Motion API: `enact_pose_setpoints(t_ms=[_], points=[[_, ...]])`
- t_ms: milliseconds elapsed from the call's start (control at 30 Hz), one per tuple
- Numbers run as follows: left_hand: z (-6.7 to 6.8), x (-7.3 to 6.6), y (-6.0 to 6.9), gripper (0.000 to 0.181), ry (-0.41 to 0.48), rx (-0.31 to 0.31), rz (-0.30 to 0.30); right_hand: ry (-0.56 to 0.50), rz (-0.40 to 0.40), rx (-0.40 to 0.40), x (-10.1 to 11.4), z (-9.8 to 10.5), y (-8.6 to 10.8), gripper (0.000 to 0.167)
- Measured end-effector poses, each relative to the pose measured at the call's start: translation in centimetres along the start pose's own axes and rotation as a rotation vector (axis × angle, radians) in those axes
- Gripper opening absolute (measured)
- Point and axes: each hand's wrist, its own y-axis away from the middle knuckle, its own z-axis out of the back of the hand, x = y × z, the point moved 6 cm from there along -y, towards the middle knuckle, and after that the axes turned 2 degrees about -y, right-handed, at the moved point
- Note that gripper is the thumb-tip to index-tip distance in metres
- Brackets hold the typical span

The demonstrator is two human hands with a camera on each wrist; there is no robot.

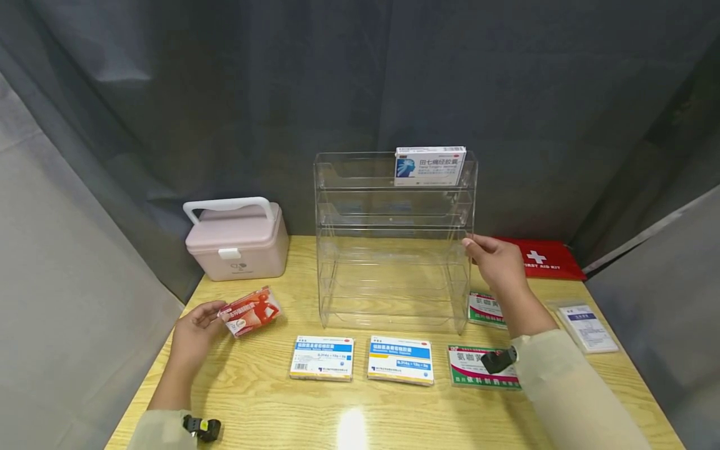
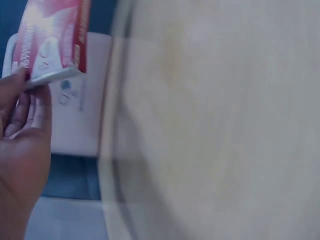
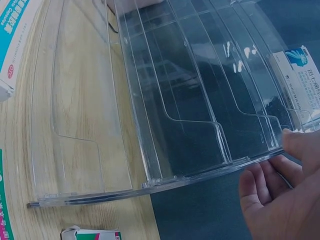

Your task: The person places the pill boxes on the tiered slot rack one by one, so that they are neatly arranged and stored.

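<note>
My left hand (image 1: 194, 331) holds a red-and-white medicine box (image 1: 251, 310) by its near left end, tilted, in front of the pink case. In the left wrist view, thumb and fingers pinch the lower edge of this box (image 2: 52, 37). My right hand (image 1: 497, 262) grips the right side edge of a clear tiered display rack (image 1: 394, 322) at about mid-height. The right wrist view has the thumb and curled fingers of that hand (image 3: 280, 195) at the side panel's edge. In the rack's top tier, at the right, stands a white medicine box (image 1: 430, 167) with a blue picture.
Two blue-and-white boxes (image 1: 322, 358) lie before the rack. Green-and-white boxes (image 1: 472, 359) lie to their right, one partly behind my right arm. A pink handled case (image 1: 236, 250) stands back left. At right are a red first aid pouch (image 1: 554, 259) and a bagged white pack (image 1: 587, 328).
</note>
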Motion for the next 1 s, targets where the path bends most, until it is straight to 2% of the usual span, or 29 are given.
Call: enact_pose_setpoints(t_ms=[67, 167, 267, 367, 500, 667, 833, 1000], points=[[-0.2, -1.5, -0.2, 0.045, 0.100, -0.023, -0.019, -0.002, -0.002, -0.003, 0.0, 0.1, 0.0, 0.058], [-0.9, -4.3, -0.6, 0.035, 0.342, -0.015, -0.056, -0.001, 0.001, -0.008, 0.0, 0.2, 0.0, 0.058], [-1.9, -7.8, -1.0, 0.024, 0.555, 0.017, -0.157, 0.007, 0.008, -0.009, 0.1, 0.3, 0.0, 0.058], [-2.8, -11.4, -1.7, 0.023, 0.647, 0.036, -0.259, 0.007, 0.009, -0.006, 0.1, 0.2, 0.0, 0.059], [-3.8, -16.3, -2.6, 0.027, 0.681, 0.051, -0.349, 0.006, 0.000, 0.001, 0.0, 0.1, -0.1, 0.058], [-5.0, -22.4, -4.1, 0.024, 0.615, 0.034, -0.441, 0.021, 0.010, 0.015, -0.2, 0.1, -0.2, 0.058], [-5.6, -28.0, -5.6, 0.021, 0.531, -0.026, -0.496, 0.037, 0.029, 0.024, -0.1, 0.0, -0.1, 0.058], [-6.2, -33.1, -7.1, 0.022, 0.515, -0.059, -0.515, 0.034, 0.026, 0.014, -0.1, 0.3, 0.1, 0.058]])
